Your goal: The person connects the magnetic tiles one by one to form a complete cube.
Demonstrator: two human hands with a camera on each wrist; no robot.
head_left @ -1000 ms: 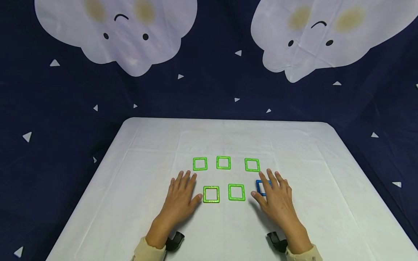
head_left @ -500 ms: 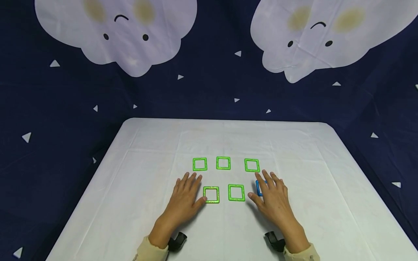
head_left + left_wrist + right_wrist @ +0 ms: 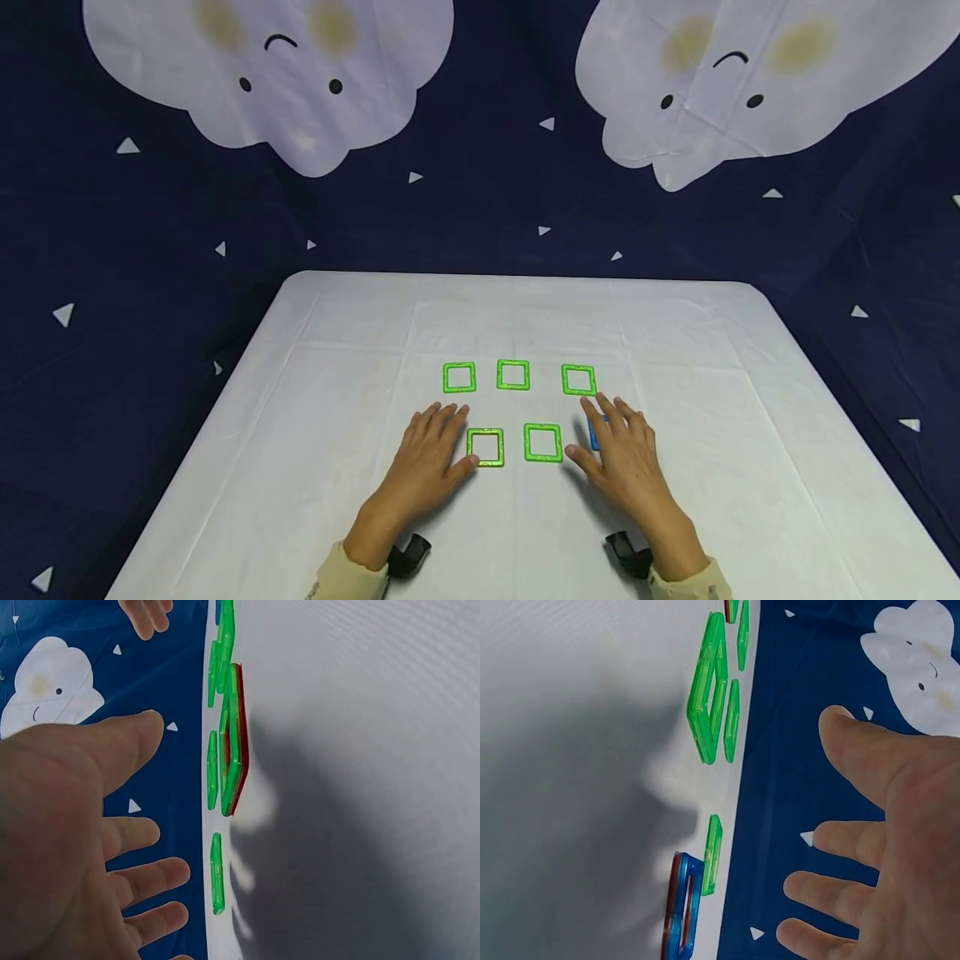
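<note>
My left hand [image 3: 420,467] hovers above the table with its fingers spread, its thumb over the edge of the front-left green square magnetic tile [image 3: 485,431]. In the left wrist view, a red tile [image 3: 242,742] lies directly beneath that green one. My right hand [image 3: 628,471] hangs over a blue square tile [image 3: 593,437] and hides most of it. A red layer [image 3: 672,907] shows under the blue tile in the right wrist view. Between the hands lies the front-middle green tile [image 3: 543,427]. Neither hand holds anything.
Three more green tiles form a back row: left [image 3: 459,364], middle [image 3: 513,362] and right [image 3: 578,367]. All lie flat on a white-covered table [image 3: 337,333]. A dark blue cloth [image 3: 480,208] with clouds hangs behind it.
Both hands have shifted slightly inward, toward each other. My left thumb has come over the front-left green tile's edge, and my right hand covers the blue tile differently. The tiles stay put.
</note>
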